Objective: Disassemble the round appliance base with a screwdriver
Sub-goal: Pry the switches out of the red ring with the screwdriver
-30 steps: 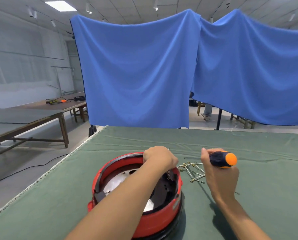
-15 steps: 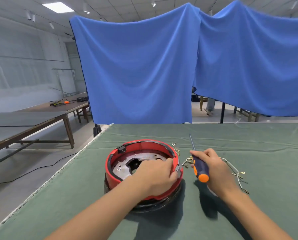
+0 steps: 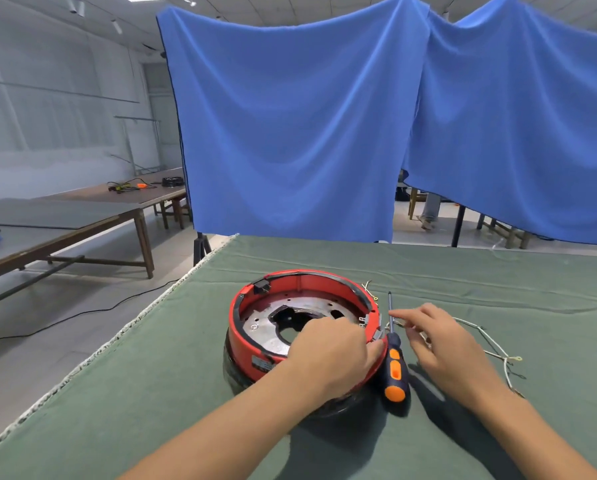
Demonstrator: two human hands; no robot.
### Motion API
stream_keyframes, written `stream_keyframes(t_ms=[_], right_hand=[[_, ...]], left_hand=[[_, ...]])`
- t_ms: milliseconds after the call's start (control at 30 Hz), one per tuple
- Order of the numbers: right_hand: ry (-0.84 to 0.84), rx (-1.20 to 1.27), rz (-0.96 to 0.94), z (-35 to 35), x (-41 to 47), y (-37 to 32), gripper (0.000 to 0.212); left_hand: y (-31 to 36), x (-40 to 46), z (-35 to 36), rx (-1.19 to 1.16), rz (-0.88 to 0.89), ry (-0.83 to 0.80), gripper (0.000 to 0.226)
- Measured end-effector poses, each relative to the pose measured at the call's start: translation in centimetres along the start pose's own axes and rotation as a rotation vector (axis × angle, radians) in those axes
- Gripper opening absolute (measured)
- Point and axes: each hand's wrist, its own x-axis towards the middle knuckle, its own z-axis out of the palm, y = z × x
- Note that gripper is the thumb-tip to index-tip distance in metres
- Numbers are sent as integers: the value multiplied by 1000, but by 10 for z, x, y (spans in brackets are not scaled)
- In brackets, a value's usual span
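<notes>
Released: one screwdriver (image 3: 394,362), two hands

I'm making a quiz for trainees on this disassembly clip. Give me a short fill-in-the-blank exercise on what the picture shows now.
1. The screwdriver lies on the green cloth, its handle dark blue and ____.
2. The left hand rests on the rim of the ____ base.
3. The right hand holds ____.
4. Behind the table hang ____ drapes.

Missing words: orange; red; nothing; blue
</notes>
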Motion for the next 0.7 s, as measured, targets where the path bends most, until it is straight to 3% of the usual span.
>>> stream_keyframes(t_ms=[133,300,500,700], right_hand=[[108,138,-66,8,10,-25,24],[55,146,-89,28,28,-43,20],[30,263,0,32,20,-49,30],[65,411,119,25,8,-52,47]], left_hand=[[-28,-12,-10,-55,143,-84,48],[-47,-20,-18,-2,192,-75,50],[-24,-16,-12,49,208,47,58],[-23,-22,-14,-42,289,-36,42]])
